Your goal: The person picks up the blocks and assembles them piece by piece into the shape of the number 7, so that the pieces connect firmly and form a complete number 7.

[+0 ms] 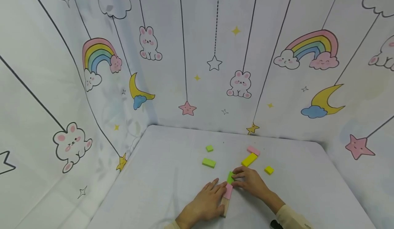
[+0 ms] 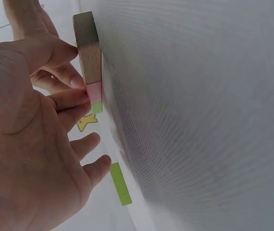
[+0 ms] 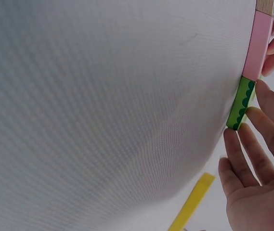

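A wooden block (image 1: 225, 206), a pink block (image 1: 228, 191) and a green block (image 1: 230, 177) lie end to end in a line. My left hand (image 1: 205, 201) lies along the line's left side; in the left wrist view its thumb touches the wooden block (image 2: 90, 62) and fingertips touch the pink block (image 2: 94, 91). On the right side, my right hand (image 1: 250, 182) has its thumb and fingers against the green block. The right wrist view shows dark green scallops on that green block (image 3: 241, 103), its fingertips at the side and far end.
Beyond the hands lie a small green block (image 1: 209, 148), a longer green block (image 1: 209, 163), a pink block (image 1: 253, 150), a yellow block (image 1: 249, 159) touching or close to it, and a small yellow block (image 1: 269, 170). A dark object (image 1: 276, 224) is by the right sleeve.
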### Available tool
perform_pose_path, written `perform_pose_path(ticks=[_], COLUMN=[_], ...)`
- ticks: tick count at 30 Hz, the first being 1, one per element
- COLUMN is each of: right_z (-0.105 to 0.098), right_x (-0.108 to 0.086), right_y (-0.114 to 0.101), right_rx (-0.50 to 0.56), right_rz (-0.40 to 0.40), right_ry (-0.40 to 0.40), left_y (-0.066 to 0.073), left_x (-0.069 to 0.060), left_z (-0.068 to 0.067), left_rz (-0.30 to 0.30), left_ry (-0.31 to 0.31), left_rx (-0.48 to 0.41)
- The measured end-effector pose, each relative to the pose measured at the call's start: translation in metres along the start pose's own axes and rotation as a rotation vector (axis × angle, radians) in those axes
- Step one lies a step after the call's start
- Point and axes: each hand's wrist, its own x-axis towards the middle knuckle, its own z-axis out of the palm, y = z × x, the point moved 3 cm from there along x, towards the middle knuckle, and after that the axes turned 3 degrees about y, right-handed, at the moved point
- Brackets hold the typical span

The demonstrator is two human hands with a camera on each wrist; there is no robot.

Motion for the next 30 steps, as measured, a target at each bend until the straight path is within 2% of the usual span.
perform_pose_path(ticks=[12,20,25,30], right_z=[0.002,0.001,0.001,-0.004], right_x=[0.000,0.002,0.004,0.008], right_y=[0.001,0.002,0.006,0.018], right_rx=[0.040,0.018,-0.021,-0.062], right_rz=[0.016,0.016,-0.009,0.028], right_ry=[-0.013,-0.006,0.034,0.129], left_y=[-0.002,-0.003,-0.001,-0.002], left_x=[0.003,0.004,0.003,0.003], left_z=[0.002,0.005,0.003,0.007], left_rz=[0.009,0.024,0.016,0.030], left_ry=[-0.002,0.033,0.040,0.054], left_rx=[-0.019,0.011,0.025,0.039])
